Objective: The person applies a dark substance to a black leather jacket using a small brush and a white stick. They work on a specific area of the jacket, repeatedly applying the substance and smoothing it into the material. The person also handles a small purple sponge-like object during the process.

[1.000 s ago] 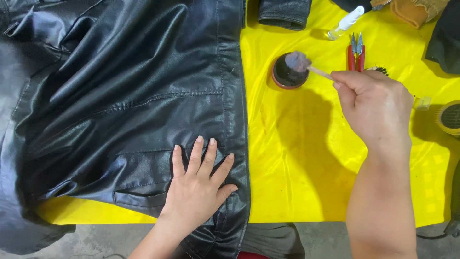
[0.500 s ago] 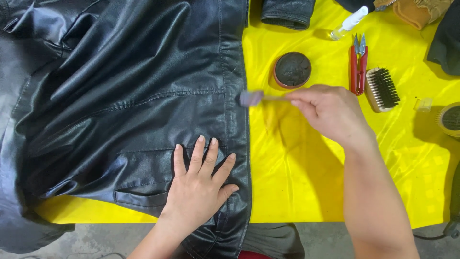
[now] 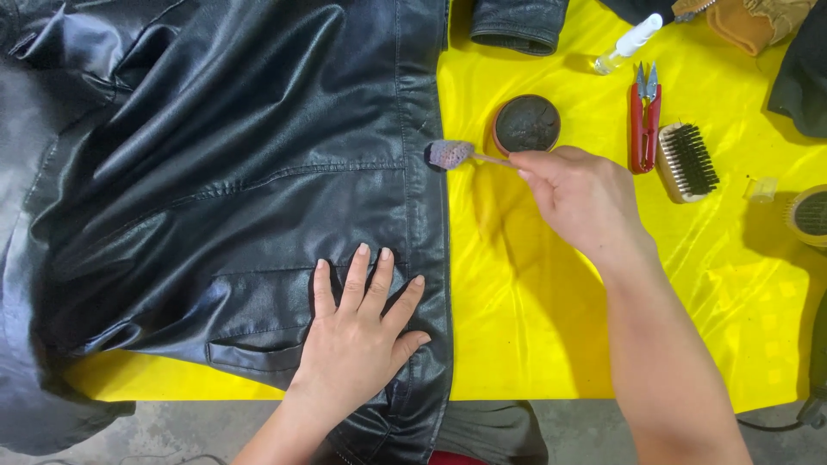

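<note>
A black leather jacket (image 3: 233, 172) lies spread over the left half of a yellow-covered table (image 3: 534, 327). My left hand (image 3: 357, 336) presses flat on the jacket's lower front, fingers spread, near its edge. My right hand (image 3: 581, 194) grips the thin handle of a small round dauber brush (image 3: 451, 155), whose bristle head sits at the jacket's right edge. An open round tin of dark polish (image 3: 526, 124) stands just beyond the brush head.
Red thread snips (image 3: 643, 129) and a wooden bristle brush (image 3: 687, 162) lie right of the tin. A small spray bottle (image 3: 627, 43), a black sleeve (image 3: 517, 21), a tan glove (image 3: 749, 21) and another round brush (image 3: 810, 215) sit along the back and right edge.
My right hand lifted the dauber brush out of the polish tin and carried it left to the jacket's edge. My left hand stayed pressed on the jacket.
</note>
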